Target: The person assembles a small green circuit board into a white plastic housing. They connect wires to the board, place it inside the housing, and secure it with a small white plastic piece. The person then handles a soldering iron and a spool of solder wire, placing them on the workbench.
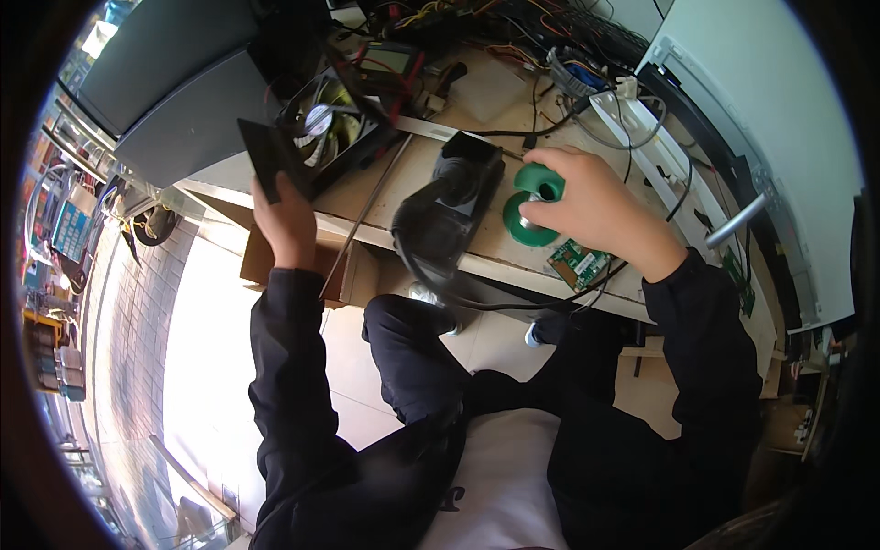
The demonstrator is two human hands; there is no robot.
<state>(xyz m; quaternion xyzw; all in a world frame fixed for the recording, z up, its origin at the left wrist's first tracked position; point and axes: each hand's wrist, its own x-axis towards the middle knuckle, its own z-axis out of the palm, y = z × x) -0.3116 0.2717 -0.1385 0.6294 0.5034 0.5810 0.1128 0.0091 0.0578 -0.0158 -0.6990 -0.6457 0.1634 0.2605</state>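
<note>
My right hand [596, 206] grips a green spool [527, 229], like a solder wire reel, above the workbench. Its fingers wrap around the upper flange and the thumb rests near the hub. At the bench's left edge, my left hand [286, 225] holds a thin black panel [258, 158] tilted upright; most of its fingers are behind it. Between my hands lies an open black plastic housing [449, 206], partly smeared, and a thick black cable [426, 280] loops over the bench edge. A small green circuit board [579, 264] sits just below the spool.
Beyond the panel is a fan [335, 124] in a dark frame. A multimeter [385, 62] stands behind it. Tangled wires [513, 27] run along the back. A large white panel [752, 119] leans at right. Under the bench is a cardboard box [353, 275].
</note>
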